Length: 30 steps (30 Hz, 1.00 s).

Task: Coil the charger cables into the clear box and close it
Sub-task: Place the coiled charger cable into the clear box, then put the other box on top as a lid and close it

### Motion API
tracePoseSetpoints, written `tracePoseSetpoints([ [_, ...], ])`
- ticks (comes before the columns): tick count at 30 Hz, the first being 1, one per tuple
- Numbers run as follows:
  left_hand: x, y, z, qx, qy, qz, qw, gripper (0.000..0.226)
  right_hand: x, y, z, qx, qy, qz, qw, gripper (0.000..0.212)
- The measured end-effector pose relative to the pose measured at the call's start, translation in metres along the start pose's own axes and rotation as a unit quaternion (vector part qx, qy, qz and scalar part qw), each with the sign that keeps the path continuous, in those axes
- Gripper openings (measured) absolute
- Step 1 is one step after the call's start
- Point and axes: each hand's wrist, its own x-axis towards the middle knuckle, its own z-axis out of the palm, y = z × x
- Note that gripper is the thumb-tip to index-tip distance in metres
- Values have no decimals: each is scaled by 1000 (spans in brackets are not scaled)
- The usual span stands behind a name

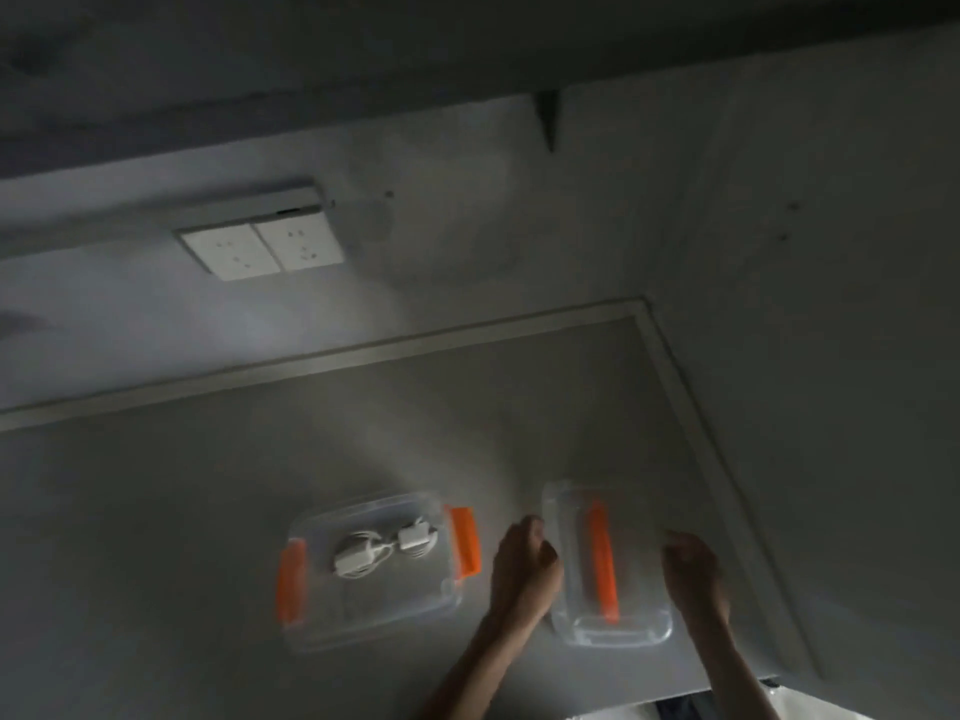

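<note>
A: So, where are the chargers (387,548)?
B: In the clear box (374,613), low on the tabletop (156,537) at about seven o'clock, with the white cables (363,537) bunched around them. Orange latches (464,543) stick out at both ends.
A: And the lid (636,563)?
B: Off, just beside the box at its three o'clock. The left hand (524,561) and right hand (693,566) each have their grip curled on one long edge.
A: Anything else?
B: Wall sockets (260,246), eleven o'clock.

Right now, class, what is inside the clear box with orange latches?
Two white chargers with coiled cables lie inside the clear box. Its lid is off, to the side, so nothing covers them; blur hides finer detail.
</note>
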Motion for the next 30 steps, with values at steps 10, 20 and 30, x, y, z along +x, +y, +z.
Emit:
tracePoseSetpoints([
  [10, 11, 1, 93, 26, -81, -243, 966, 62, 38, 36, 2, -71, -112, -5, 991, 35],
  [20, 12, -8, 41, -306, -91, -85, 944, 69, 9, 43, -21, 322, -264, 177, 892, 40],
  [30, -27, -17, -15, -445, 78, 22, 892, 60, -94, -24, 28, 594, -307, 47, 742, 15],
])
